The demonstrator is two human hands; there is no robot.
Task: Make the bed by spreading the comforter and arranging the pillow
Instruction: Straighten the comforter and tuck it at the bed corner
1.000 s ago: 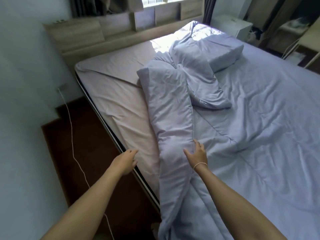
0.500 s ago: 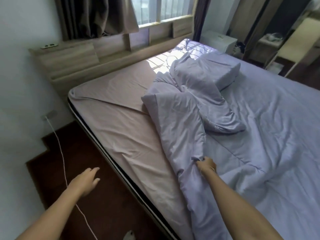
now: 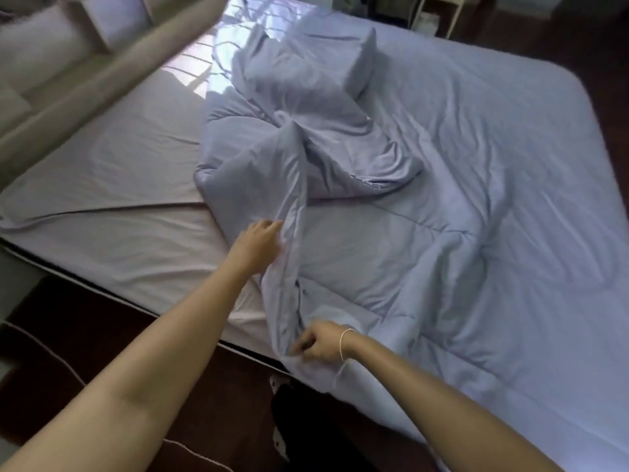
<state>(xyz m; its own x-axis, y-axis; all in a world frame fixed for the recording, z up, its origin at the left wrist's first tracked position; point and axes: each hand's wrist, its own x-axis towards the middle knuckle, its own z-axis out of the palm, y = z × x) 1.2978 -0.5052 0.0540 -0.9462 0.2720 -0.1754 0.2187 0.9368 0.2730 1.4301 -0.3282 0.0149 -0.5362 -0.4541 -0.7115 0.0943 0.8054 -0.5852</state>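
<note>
A pale blue comforter covers the right part of the bed, its left edge folded back on itself in a long ridge. A matching pillow lies half under the bunched fabric near the headboard. My right hand, with a thin bracelet at the wrist, is shut on the comforter's folded edge near the bed's side. My left hand reaches onto the same fold further up, fingers touching the fabric; its grip is unclear.
The left part of the mattress shows a bare beige-pink fitted sheet. A wooden headboard with shelves runs along the top left. Dark wooden floor with a white cable lies below the bed's side.
My left hand came from beside the bed up onto the comforter's fold. My right hand slid down the fold toward the bed's edge, still gripping. The view tilted down and right.
</note>
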